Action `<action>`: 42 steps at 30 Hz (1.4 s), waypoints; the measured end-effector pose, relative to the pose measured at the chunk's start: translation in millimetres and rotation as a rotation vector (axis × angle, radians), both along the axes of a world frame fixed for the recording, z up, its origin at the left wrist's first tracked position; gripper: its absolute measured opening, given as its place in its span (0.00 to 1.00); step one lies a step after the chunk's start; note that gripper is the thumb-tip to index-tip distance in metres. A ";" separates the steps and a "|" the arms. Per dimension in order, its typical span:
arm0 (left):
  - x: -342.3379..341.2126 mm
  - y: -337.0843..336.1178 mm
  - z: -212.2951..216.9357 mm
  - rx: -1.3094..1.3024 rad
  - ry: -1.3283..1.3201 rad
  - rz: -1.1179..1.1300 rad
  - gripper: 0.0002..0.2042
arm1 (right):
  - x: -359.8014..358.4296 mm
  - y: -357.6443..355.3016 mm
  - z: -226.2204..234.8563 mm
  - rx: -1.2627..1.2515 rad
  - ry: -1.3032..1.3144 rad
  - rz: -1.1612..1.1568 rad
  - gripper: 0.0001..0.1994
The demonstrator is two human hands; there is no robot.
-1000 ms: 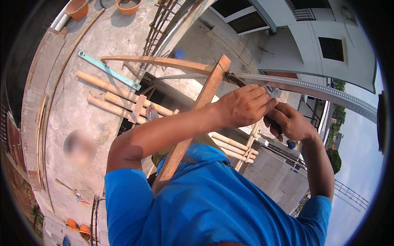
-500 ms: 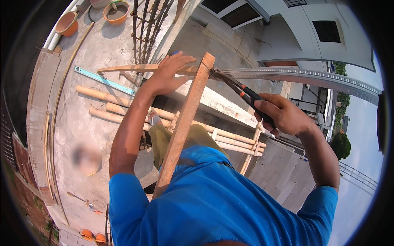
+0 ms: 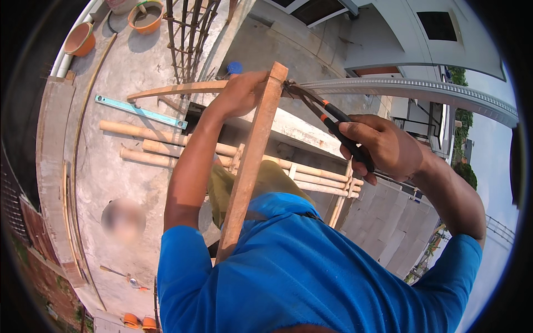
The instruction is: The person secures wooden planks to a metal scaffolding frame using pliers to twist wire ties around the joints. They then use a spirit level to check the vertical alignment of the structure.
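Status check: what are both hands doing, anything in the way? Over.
Right hand gripping black-handled pincers. Pincers' tips beside wooden batten. Left hand partly behind batten, fingertips hidden.

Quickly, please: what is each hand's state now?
Left hand: at the wooden beam; fingers partly hidden, grip cannot be told.
Right hand: closed around pliers.

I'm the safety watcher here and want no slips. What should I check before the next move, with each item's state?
1. Right hand firmly around the pliers: ok, wrapped around the handles.
2. Pliers' tips beside the upper end of the wooden bar: ok.
3. Left hand gripping the bar: cannot tell, fingers hidden behind it.
4. Hand protection: not ok, both bare.
5. Footing: cannot tell, largely hidden.
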State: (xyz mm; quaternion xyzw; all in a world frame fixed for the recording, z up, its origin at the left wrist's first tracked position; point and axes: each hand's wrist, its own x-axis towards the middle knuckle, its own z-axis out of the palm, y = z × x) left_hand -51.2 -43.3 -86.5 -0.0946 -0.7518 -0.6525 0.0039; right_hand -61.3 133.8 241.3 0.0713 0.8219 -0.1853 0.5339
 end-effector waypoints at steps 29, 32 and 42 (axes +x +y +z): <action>13.1 30.2 -38.5 -0.238 0.310 0.387 0.22 | 23.7 11.1 -21.4 -0.158 -0.072 -0.165 0.38; 20.1 29.6 -21.1 -0.263 0.278 0.400 0.20 | 14.7 23.6 -19.1 -0.157 -0.097 -0.190 0.35; 78.4 18.5 20.3 0.230 -0.215 0.484 0.22 | 32.5 43.7 -38.1 -0.313 -0.087 -0.285 0.30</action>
